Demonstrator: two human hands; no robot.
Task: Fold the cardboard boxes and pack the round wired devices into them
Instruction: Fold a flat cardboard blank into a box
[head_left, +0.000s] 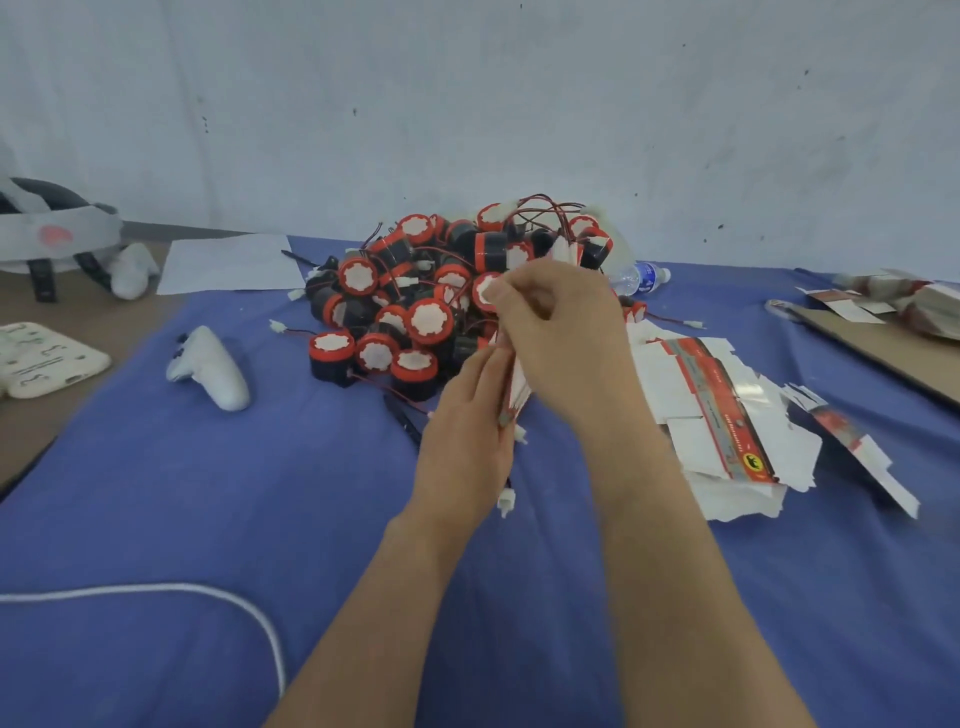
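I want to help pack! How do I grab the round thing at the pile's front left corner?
Come from above and the left: that round device stands upright at the edge of the pile, so pinch its black sides. Neighbours crowd its right.

At the centre of the frame we see a heap of round devices (415, 306): black bodies, red rims, white faces, with red-and-black wires and white plugs tangled among them. To its right lies a loose stack of flat boxes (722, 415), white and red. One flat box (516, 392) stands on edge, pinched between our left hand (467, 431) and right hand (561, 338).
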